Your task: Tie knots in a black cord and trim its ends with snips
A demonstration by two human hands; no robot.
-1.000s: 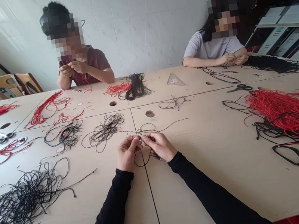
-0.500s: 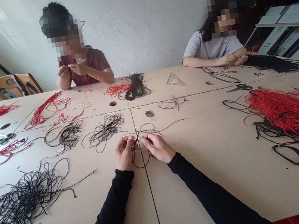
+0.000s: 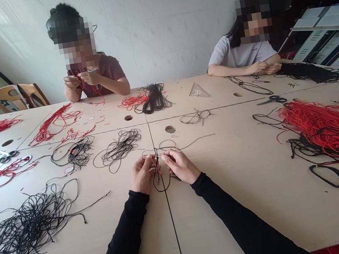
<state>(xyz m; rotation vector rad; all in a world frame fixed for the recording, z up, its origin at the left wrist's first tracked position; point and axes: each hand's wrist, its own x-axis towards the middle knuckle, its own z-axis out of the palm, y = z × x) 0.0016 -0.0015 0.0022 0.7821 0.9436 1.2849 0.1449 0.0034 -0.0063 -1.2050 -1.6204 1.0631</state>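
Left hand: pinching black cord, loop hanging below.
Right hand: pinching the same cord, just beside the left hand.
Handling: likely light, soft, limp; best held close to the pinch.

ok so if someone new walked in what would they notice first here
The big heap of red cord on the right side of the table stands out first, with black cord tangled beneath it. Next comes the large black tangle at the lower left. In the foreground centre, the left hand and right hand pinch a looped black cord together.
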